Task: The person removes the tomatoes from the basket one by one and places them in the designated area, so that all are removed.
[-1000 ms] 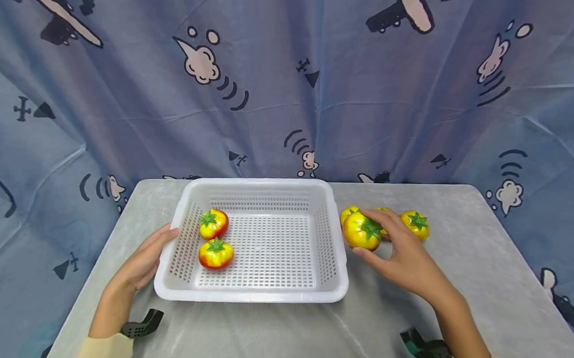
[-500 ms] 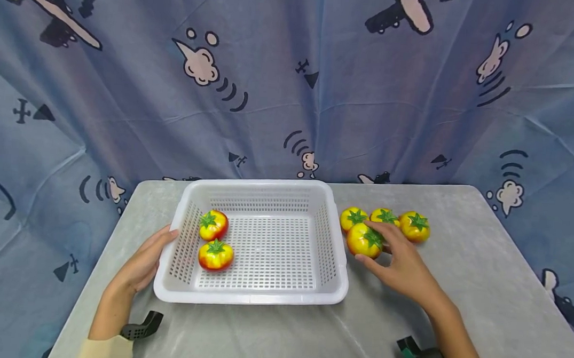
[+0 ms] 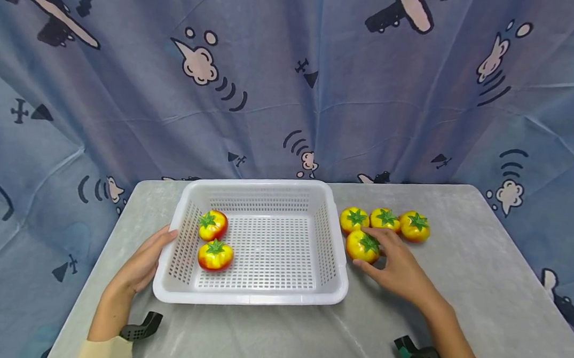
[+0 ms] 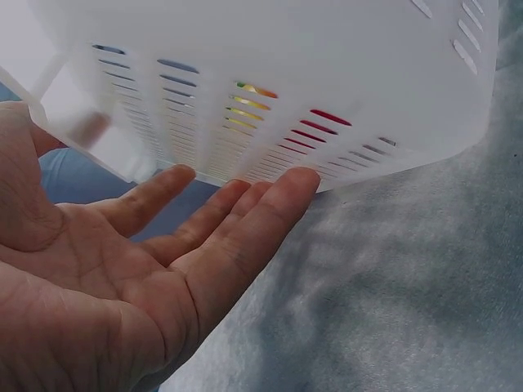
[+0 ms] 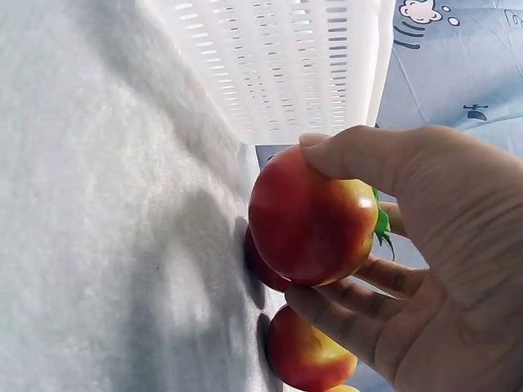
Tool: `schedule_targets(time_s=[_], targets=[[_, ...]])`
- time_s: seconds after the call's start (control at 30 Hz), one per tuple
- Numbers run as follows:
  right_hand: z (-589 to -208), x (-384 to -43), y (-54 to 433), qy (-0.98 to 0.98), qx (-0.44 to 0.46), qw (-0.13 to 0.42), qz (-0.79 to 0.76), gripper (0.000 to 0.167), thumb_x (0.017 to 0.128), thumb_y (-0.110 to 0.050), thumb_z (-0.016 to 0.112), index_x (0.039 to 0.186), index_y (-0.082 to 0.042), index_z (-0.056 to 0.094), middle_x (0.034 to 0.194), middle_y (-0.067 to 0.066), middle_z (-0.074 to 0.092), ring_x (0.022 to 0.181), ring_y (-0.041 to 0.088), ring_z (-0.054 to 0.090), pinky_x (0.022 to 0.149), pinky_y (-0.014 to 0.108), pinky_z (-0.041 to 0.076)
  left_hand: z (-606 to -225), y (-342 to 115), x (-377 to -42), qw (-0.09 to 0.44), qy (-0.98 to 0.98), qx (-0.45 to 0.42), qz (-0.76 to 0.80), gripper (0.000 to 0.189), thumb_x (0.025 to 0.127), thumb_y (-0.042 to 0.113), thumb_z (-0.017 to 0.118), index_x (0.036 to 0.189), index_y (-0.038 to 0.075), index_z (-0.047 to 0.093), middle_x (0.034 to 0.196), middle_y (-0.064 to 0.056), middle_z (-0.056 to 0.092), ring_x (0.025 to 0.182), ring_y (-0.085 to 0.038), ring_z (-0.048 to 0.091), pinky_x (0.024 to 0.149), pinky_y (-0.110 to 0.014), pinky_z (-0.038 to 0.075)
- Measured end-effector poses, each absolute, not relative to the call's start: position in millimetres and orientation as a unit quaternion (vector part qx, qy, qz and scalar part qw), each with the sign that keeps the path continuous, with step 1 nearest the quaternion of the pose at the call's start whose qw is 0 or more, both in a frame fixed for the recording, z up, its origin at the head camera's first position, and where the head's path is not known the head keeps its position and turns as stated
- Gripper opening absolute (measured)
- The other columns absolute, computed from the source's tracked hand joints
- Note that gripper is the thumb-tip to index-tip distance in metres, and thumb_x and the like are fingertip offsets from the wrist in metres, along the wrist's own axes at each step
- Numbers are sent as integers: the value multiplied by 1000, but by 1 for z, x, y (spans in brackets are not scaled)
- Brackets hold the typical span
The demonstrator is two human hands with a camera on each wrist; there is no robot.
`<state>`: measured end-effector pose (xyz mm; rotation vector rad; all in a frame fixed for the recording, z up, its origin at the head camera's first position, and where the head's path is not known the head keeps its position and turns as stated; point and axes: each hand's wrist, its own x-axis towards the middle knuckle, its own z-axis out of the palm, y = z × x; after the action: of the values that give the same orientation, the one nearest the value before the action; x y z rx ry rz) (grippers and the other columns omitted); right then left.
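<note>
My left hand (image 3: 141, 258) holds the left rim of a white perforated plastic basket (image 3: 250, 297), thumb over the rim, fingers (image 4: 245, 245) stretched along the outer wall. Two red-and-yellow tomatoes, a rear one (image 3: 213, 225) and a front one (image 3: 216, 256), lie in the basket's left part. Beyond its right wall, my right hand (image 3: 401, 267) grips another tomato (image 5: 306, 220) between thumb and fingertips, its green calyx turned up. Behind that one, more tomatoes sit in a row: a left one (image 3: 353, 219), a middle one (image 3: 384, 219) and a right one (image 3: 414, 226).
Everything stands on a table with a grey cover (image 3: 460, 293). A blue patterned curtain (image 3: 271, 93) hangs right behind the table's back edge. The gripped tomato is close to the basket's right wall, with the tomato row just behind it.
My right hand has drawn the gripped tomato slightly toward me and lower, so the row behind it shows fully. The left hand and the basket have stayed in place.
</note>
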<state>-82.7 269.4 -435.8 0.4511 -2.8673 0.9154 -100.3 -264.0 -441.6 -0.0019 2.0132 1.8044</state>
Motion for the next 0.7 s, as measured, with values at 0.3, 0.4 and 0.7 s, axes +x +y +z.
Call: schedule_targets(time_s=[0.3, 0.4, 0.7], targets=[[-438, -84, 272, -943, 141, 34, 298, 71, 87, -24, 89, 147, -5, 56, 144, 21, 56, 126, 40, 59, 95, 58, 61, -442, -263, -101, 217, 729, -11, 649, 73, 114, 50, 33, 172, 21, 0, 170, -31, 26, 124, -23, 66, 95, -56, 63], [-439, -84, 272, -944, 140, 31, 296, 71, 87, -23, 89, 147, -5, 56, 143, 21, 56, 126, 40, 59, 95, 58, 61, -441, -263, -101, 218, 729, -14, 649, 73, 114, 51, 33, 172, 22, 0, 170, -31, 27, 125, -24, 66, 95, -56, 63], [-444, -85, 273, -945, 140, 16, 296, 72, 86, -22, 90, 147, -5, 56, 143, 22, 57, 124, 40, 61, 98, 60, 59, -441, -262, -101, 218, 730, -11, 648, 73, 114, 51, 33, 172, 21, 0, 170, -31, 26, 127, -24, 65, 96, -56, 62]])
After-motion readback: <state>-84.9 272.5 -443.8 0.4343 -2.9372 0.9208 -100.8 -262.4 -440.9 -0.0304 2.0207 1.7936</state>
